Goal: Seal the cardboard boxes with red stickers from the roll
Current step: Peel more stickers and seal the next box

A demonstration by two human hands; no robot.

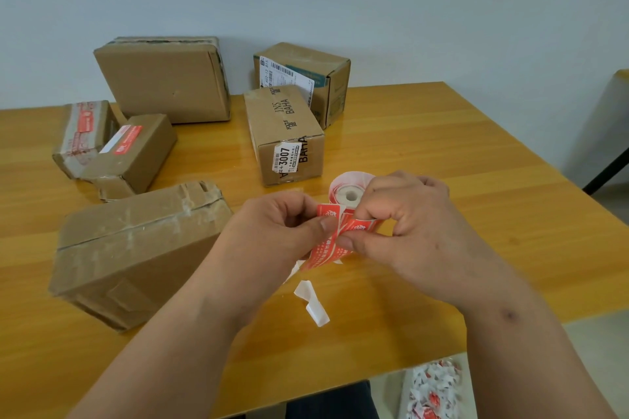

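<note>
Sticker roll (347,192) half behind fingers (377,187)

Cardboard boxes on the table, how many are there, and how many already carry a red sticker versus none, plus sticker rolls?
Cardboard boxes with a red sticker: 2
Cardboard boxes with no red sticker showing: 4
Sticker rolls: 1
Total: 7 things, 6 of them boxes

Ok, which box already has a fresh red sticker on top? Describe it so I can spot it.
Start at the left end of the table. Two small boxes sit together there; take the nearer one, lying at an angle. It alone has a clean red sticker on its top.
</note>
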